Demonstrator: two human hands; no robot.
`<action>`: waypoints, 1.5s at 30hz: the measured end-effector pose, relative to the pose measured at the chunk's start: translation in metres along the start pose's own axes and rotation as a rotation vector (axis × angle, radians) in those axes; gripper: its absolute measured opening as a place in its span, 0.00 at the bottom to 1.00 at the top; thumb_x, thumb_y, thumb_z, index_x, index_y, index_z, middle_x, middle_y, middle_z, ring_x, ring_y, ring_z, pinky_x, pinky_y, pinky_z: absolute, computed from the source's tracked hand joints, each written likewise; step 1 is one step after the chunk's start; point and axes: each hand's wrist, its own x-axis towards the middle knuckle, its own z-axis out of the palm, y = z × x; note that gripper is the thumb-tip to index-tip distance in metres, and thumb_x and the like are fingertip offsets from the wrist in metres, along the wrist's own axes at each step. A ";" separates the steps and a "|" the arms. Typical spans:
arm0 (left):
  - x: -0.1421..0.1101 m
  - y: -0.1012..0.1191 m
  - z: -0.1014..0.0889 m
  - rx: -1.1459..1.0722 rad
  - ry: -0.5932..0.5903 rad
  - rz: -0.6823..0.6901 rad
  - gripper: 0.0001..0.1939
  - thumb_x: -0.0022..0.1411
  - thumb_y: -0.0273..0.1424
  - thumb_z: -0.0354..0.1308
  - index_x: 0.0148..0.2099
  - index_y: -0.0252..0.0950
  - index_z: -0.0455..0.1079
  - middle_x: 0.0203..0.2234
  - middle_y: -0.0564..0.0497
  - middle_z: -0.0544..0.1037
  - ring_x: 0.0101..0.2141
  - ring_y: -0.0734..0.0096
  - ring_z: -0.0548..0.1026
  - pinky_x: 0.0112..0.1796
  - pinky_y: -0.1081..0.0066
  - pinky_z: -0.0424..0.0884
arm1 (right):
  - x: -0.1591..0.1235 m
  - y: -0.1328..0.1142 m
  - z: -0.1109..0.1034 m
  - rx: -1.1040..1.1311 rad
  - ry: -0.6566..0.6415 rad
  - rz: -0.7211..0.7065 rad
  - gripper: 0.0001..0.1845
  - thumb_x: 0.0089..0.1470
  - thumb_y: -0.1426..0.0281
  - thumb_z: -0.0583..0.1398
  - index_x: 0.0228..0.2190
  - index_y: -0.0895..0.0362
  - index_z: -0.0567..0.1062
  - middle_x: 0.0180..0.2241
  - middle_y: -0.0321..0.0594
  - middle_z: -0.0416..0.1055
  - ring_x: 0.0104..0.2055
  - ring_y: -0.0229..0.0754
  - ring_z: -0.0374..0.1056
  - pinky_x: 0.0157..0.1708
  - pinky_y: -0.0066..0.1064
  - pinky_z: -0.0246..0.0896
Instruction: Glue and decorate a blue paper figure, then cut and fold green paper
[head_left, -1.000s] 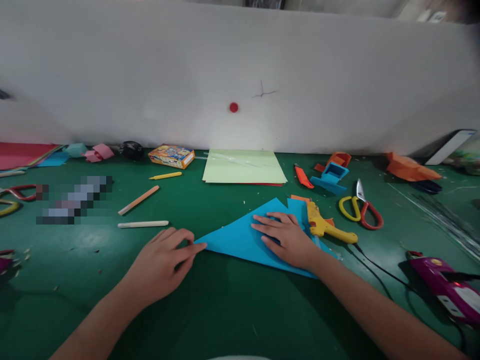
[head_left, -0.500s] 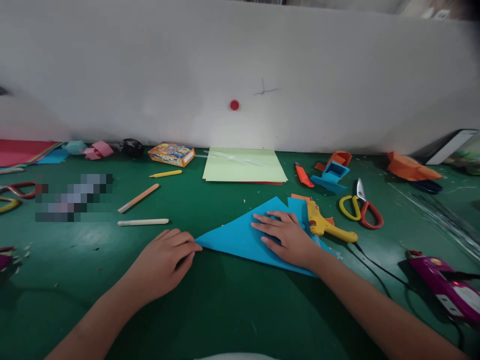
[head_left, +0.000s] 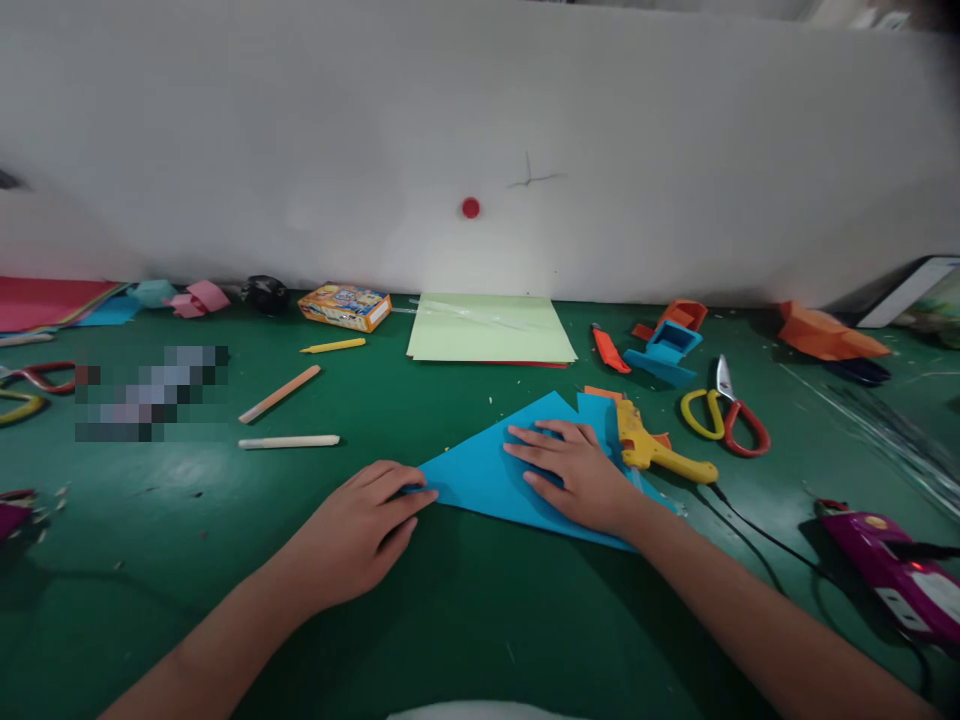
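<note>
A blue paper triangle (head_left: 487,475) lies flat on the green table (head_left: 465,620) in front of me. My right hand (head_left: 577,475) rests on its middle, fingers stretched out and pressing it down. My left hand (head_left: 360,525) lies on the table at the triangle's left corner, fingers extended, with the fingertips covering that tip. Neither hand wraps around anything.
A yellow glue gun (head_left: 652,450) with a black cord lies just right of my right hand. Scissors (head_left: 724,410), a purple tool (head_left: 892,580), pale green paper (head_left: 491,330), an orange box (head_left: 345,306), several sticks (head_left: 289,441) and folded paper pieces (head_left: 664,350) surround the work spot.
My left hand has slid right along the table, and its fingertips now cover the triangle's left tip. My right hand has stayed pressed on the paper.
</note>
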 end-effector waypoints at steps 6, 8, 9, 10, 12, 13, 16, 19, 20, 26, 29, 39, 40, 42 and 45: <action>-0.001 0.000 0.005 -0.010 0.001 -0.026 0.20 0.72 0.27 0.48 0.57 0.40 0.77 0.59 0.44 0.75 0.59 0.55 0.73 0.57 0.54 0.74 | 0.000 0.002 0.003 -0.006 -0.001 0.009 0.25 0.69 0.56 0.51 0.65 0.39 0.67 0.70 0.29 0.58 0.70 0.59 0.53 0.64 0.62 0.50; -0.001 -0.001 0.007 -0.015 -0.018 -0.029 0.20 0.72 0.27 0.48 0.60 0.41 0.75 0.61 0.46 0.74 0.60 0.57 0.73 0.58 0.56 0.74 | 0.000 0.003 0.004 -0.010 0.000 0.009 0.25 0.69 0.56 0.51 0.65 0.39 0.67 0.70 0.28 0.58 0.70 0.59 0.53 0.65 0.62 0.49; -0.001 -0.001 0.008 -0.014 -0.031 -0.029 0.21 0.72 0.27 0.48 0.62 0.41 0.73 0.63 0.47 0.73 0.61 0.58 0.72 0.59 0.56 0.73 | 0.000 0.004 0.005 -0.012 0.000 0.007 0.25 0.69 0.56 0.51 0.65 0.39 0.67 0.70 0.28 0.57 0.70 0.59 0.53 0.65 0.62 0.49; 0.000 -0.002 0.010 -0.009 -0.046 -0.027 0.23 0.72 0.27 0.48 0.65 0.41 0.70 0.64 0.47 0.72 0.63 0.59 0.71 0.60 0.56 0.72 | 0.000 0.004 0.005 -0.013 0.002 0.007 0.25 0.69 0.56 0.51 0.65 0.39 0.67 0.70 0.27 0.57 0.70 0.59 0.53 0.65 0.62 0.49; 0.001 -0.003 0.012 0.013 -0.080 -0.004 0.26 0.72 0.27 0.47 0.70 0.40 0.63 0.67 0.48 0.67 0.66 0.59 0.66 0.63 0.56 0.68 | 0.000 0.004 0.006 -0.017 0.004 0.006 0.25 0.69 0.57 0.51 0.65 0.39 0.67 0.70 0.27 0.57 0.70 0.59 0.52 0.65 0.61 0.48; 0.002 -0.003 0.013 0.026 -0.099 0.014 0.28 0.72 0.26 0.47 0.72 0.40 0.61 0.68 0.48 0.65 0.67 0.59 0.65 0.64 0.55 0.66 | 0.000 0.004 0.006 -0.017 0.003 0.007 0.25 0.69 0.57 0.51 0.65 0.39 0.67 0.70 0.27 0.57 0.70 0.59 0.52 0.65 0.61 0.48; 0.002 -0.004 0.015 0.051 -0.129 0.049 0.29 0.73 0.26 0.47 0.73 0.41 0.58 0.69 0.49 0.62 0.67 0.59 0.63 0.66 0.55 0.63 | 0.000 0.003 0.005 -0.016 0.000 0.007 0.25 0.69 0.57 0.51 0.65 0.39 0.67 0.70 0.28 0.57 0.70 0.59 0.53 0.65 0.61 0.49; 0.001 -0.004 0.016 0.058 -0.111 0.041 0.30 0.73 0.26 0.46 0.74 0.41 0.55 0.70 0.49 0.61 0.68 0.60 0.62 0.67 0.56 0.62 | 0.000 0.002 0.004 -0.018 0.002 0.008 0.25 0.69 0.58 0.51 0.65 0.39 0.68 0.70 0.29 0.58 0.70 0.59 0.54 0.64 0.61 0.50; 0.001 -0.004 0.015 0.062 -0.104 0.038 0.30 0.73 0.26 0.46 0.75 0.40 0.54 0.70 0.48 0.61 0.68 0.60 0.61 0.67 0.56 0.61 | 0.000 0.002 0.004 -0.020 0.005 0.008 0.25 0.69 0.58 0.51 0.64 0.40 0.68 0.70 0.29 0.58 0.70 0.59 0.54 0.64 0.61 0.51; 0.000 -0.007 0.016 0.082 -0.101 0.055 0.29 0.74 0.27 0.46 0.74 0.41 0.56 0.69 0.49 0.61 0.68 0.60 0.63 0.67 0.55 0.61 | 0.000 0.001 0.003 -0.026 0.016 0.000 0.25 0.69 0.58 0.51 0.64 0.39 0.68 0.70 0.29 0.59 0.69 0.59 0.54 0.65 0.61 0.50; 0.000 -0.008 0.018 0.093 -0.097 0.062 0.27 0.74 0.28 0.45 0.72 0.41 0.60 0.69 0.49 0.63 0.67 0.60 0.64 0.67 0.55 0.61 | -0.001 0.001 0.003 -0.026 0.013 -0.001 0.25 0.69 0.58 0.51 0.64 0.40 0.68 0.70 0.28 0.58 0.69 0.59 0.54 0.65 0.60 0.50; -0.001 -0.008 0.017 0.121 -0.112 0.062 0.26 0.76 0.32 0.45 0.72 0.42 0.59 0.69 0.49 0.62 0.67 0.60 0.64 0.67 0.54 0.60 | 0.000 0.002 0.003 -0.024 0.006 -0.004 0.26 0.69 0.58 0.51 0.65 0.41 0.68 0.70 0.28 0.58 0.69 0.60 0.53 0.64 0.61 0.49; -0.002 -0.007 0.018 0.126 -0.109 0.058 0.26 0.77 0.34 0.46 0.73 0.42 0.58 0.69 0.49 0.62 0.67 0.60 0.63 0.67 0.54 0.60 | 0.000 0.002 0.003 -0.023 0.004 -0.003 0.26 0.69 0.58 0.51 0.65 0.41 0.68 0.70 0.28 0.58 0.69 0.60 0.53 0.64 0.61 0.50; -0.003 -0.006 0.020 0.142 -0.104 0.055 0.26 0.77 0.37 0.46 0.73 0.42 0.57 0.70 0.49 0.60 0.68 0.58 0.62 0.67 0.53 0.60 | 0.000 0.002 0.002 -0.021 0.002 0.000 0.26 0.69 0.58 0.51 0.65 0.41 0.68 0.70 0.29 0.58 0.69 0.59 0.53 0.64 0.60 0.49; -0.006 -0.004 0.022 0.163 -0.110 0.055 0.28 0.77 0.40 0.47 0.75 0.42 0.53 0.71 0.48 0.58 0.68 0.57 0.61 0.67 0.53 0.60 | 0.000 0.002 0.002 -0.024 0.002 0.003 0.26 0.69 0.57 0.51 0.65 0.41 0.68 0.70 0.29 0.58 0.70 0.59 0.53 0.64 0.61 0.49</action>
